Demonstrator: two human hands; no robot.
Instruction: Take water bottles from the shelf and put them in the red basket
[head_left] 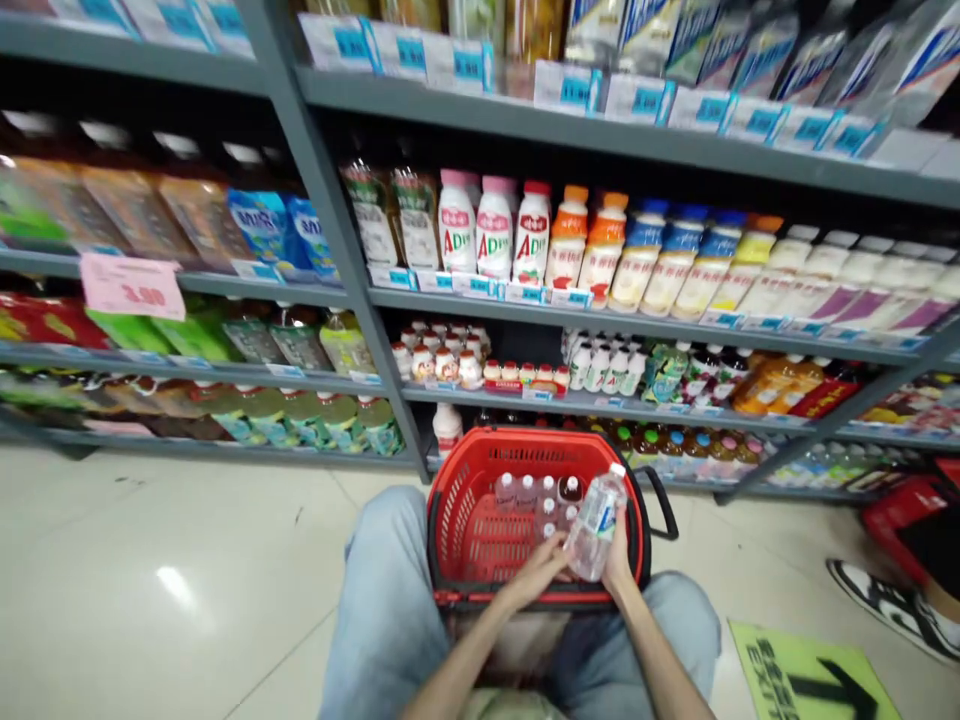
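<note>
A clear plastic water bottle (598, 522) with a white cap and blue-and-white label is tilted over the right part of a red shopping basket (469, 470). My right hand (618, 558) is wrapped round the bottle's right side. At its lower left, the fingers of my left hand (549, 562) close on the bottle near its base. Inside the basket, several small clear bottles with white caps (527, 492) stand against the far wall and down the middle. One dark bottle (570, 490) is among them. The held bottle hides part of the basket floor.
Grey shelves (600, 125) of drinks rise just beyond the basket. The basket's black handle (663, 505) sticks out to the right. A green floor sign (810, 672) lies at lower right, near another person's shoe (892, 605) and a red basket (896, 525).
</note>
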